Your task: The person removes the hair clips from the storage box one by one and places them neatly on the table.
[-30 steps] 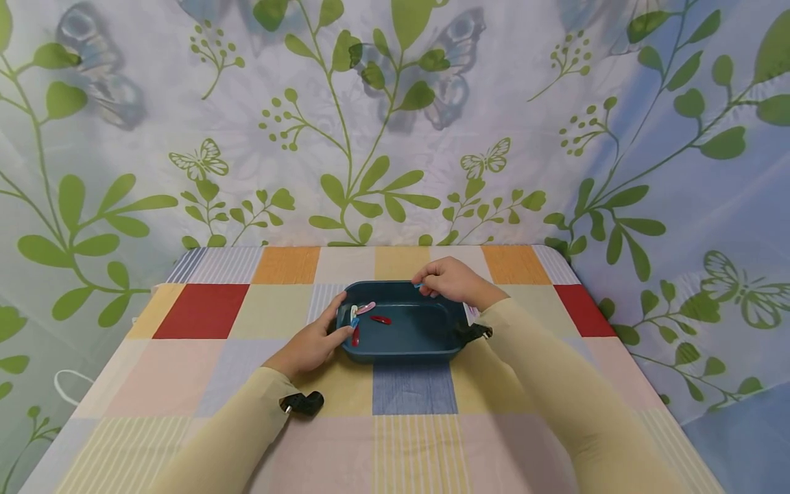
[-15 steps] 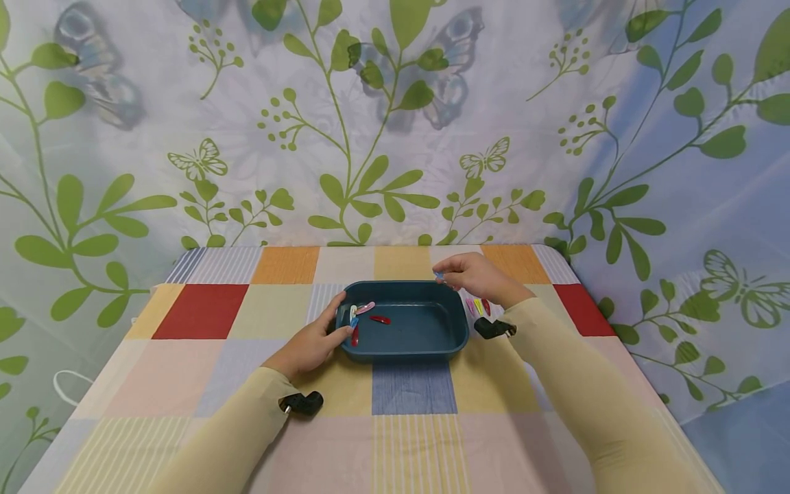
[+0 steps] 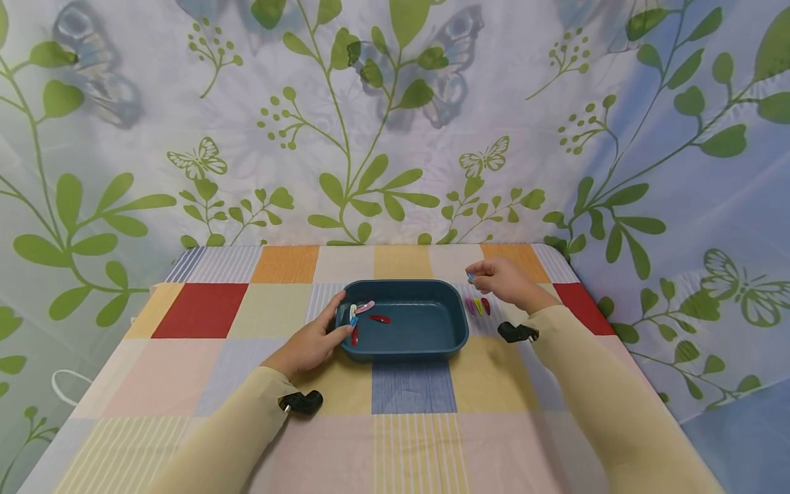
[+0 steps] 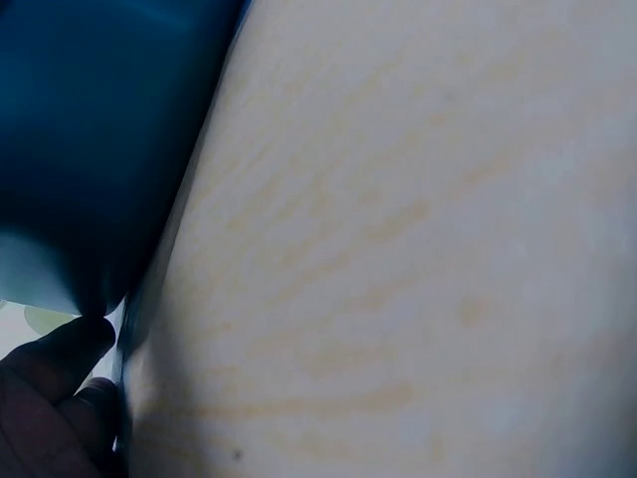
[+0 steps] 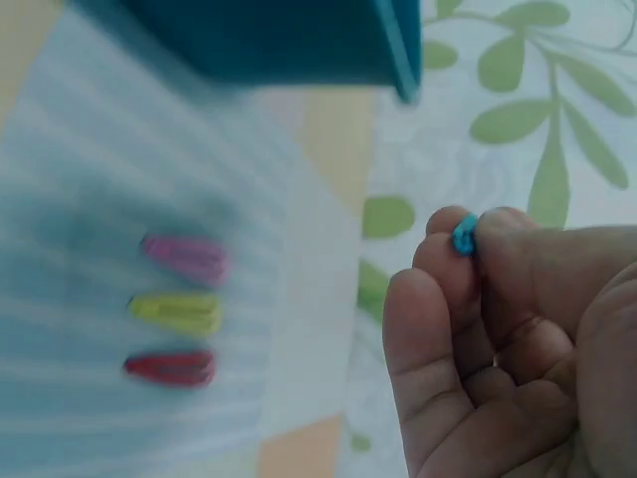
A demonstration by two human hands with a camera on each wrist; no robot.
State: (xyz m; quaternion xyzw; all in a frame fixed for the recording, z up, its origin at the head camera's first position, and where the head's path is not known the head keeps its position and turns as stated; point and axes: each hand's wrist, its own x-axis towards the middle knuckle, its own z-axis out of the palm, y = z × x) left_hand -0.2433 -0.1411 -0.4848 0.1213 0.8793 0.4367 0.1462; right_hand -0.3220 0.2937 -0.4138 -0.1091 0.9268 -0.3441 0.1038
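My left hand [image 3: 311,341] holds the left end of a dark blue rectangular tray [image 3: 407,355], fingers along its outer wall and thumb over the rim. Inside, near that thumb, lie several snap hair clips, among them a pink clip [image 3: 366,307] and a red clip [image 3: 380,319]. My right hand [image 3: 503,280] is raised beyond the tray's right end. Its thumb and fingertips pinch a small blue hair clip [image 5: 464,235], mostly hidden by them. On the cloth below lie a pink clip [image 5: 187,258], a yellow clip [image 5: 177,313] and a red clip [image 5: 171,367], side by side.
A patchwork cloth [image 3: 204,377] covers the table. Behind it hangs a curtain [image 3: 395,123] printed with leaves and butterflies. A white cable loop [image 3: 64,384] shows at the left edge. Black camera mounts sit on both wrists.
My right hand has moved right with the blue hair clip, from over the tray's far rim to beyond its right end, uncovering the three clips on the cloth. My left hand stays put.
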